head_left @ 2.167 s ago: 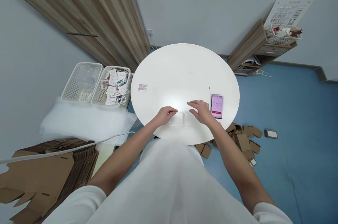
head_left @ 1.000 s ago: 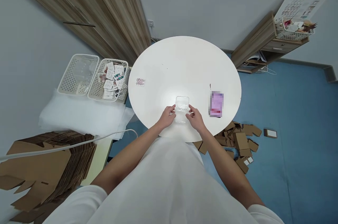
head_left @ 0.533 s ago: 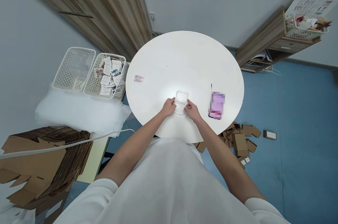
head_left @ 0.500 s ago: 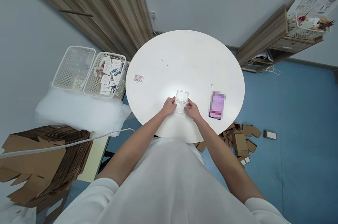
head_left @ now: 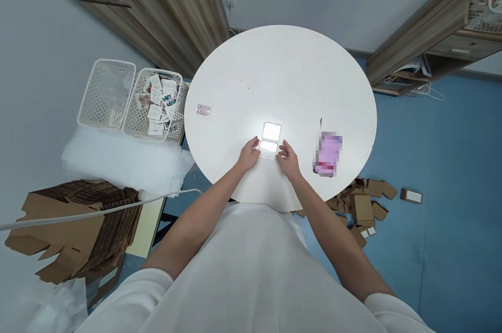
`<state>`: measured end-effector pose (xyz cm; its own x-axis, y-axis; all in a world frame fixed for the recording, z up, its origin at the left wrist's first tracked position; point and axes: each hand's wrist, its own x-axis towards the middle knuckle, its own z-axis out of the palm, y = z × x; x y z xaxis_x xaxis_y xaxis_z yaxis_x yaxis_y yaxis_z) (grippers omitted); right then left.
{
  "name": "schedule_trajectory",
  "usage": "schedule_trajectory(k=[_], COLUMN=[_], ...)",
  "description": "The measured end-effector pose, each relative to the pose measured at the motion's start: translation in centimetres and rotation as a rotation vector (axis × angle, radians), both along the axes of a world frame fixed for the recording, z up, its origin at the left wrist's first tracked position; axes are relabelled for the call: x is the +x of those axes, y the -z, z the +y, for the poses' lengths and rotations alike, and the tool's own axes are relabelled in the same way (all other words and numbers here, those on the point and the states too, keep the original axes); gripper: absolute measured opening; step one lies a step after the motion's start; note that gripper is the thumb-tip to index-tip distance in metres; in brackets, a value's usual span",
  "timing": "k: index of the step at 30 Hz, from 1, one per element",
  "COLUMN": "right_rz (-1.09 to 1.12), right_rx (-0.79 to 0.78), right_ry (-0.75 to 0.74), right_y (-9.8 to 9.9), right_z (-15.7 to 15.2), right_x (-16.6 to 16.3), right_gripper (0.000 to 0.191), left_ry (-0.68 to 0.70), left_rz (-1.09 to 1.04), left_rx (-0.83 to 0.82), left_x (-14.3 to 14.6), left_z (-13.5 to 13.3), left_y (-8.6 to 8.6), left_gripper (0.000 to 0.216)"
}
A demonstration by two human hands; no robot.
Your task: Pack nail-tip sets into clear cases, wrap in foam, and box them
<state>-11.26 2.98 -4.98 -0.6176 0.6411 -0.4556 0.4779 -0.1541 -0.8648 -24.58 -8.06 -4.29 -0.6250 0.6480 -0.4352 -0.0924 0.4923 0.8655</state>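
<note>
A clear plastic case with rounded corners lies unfolded on the white round table, its two halves one above the other and bright with reflected light. My left hand holds the near half by its left edge, thumb at the rim. On the other side, my right hand has its fingers apart beside the right edge; the thumb is close to the near corner, and I cannot tell if it touches. Far to the left on the table lies a small card of pink false nails.
A blurred purple phone-like item lies at the table's right. Left stand two white baskets, one holding many carded packs, above white wrapping sheets. Flattened cardboard boxes are stacked lower left; small boxes litter the floor at right.
The case has gone from partly raised to lying flat with both halves spread. My right hand's fingers have loosened from its edge. The whole view has shifted slightly.
</note>
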Motion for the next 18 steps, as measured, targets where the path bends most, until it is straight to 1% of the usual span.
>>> schedule_trajectory(k=[4,8,11,14,16,18], right_rz=[0.044,0.034,0.021,0.023,0.025,0.011], right_rx=[-0.004,0.027,0.053,0.056,0.056,0.095], right_ry=[0.04,0.014,0.005,0.027,0.043,0.078], right_y=[0.3,0.6,0.9,1.0,0.9,0.4], right_z=[-0.6,-0.9,-0.9,-0.9,-1.0,-1.4], right_x=[0.7,0.9,0.9,0.9,0.9,0.9], right_gripper=[0.067,0.068,0.069,0.069,0.068,0.065], left_ry=[-0.014,0.007,0.032,0.066,0.085,0.102], left_rz=[-0.057,-0.095,-0.121,-0.129,-0.136,-0.139], left_rx=[0.016,0.029,0.042,0.07,0.089,0.101], left_x=[0.3,0.2,0.0,-0.2,-0.4,-0.9], left_z=[-0.9,-1.4,-1.6,-1.7,-1.9,-2.6], left_y=[-0.1,-0.1,0.3,0.6,0.7,0.5], left_gripper=[0.062,0.062,0.064,0.067,0.068,0.068])
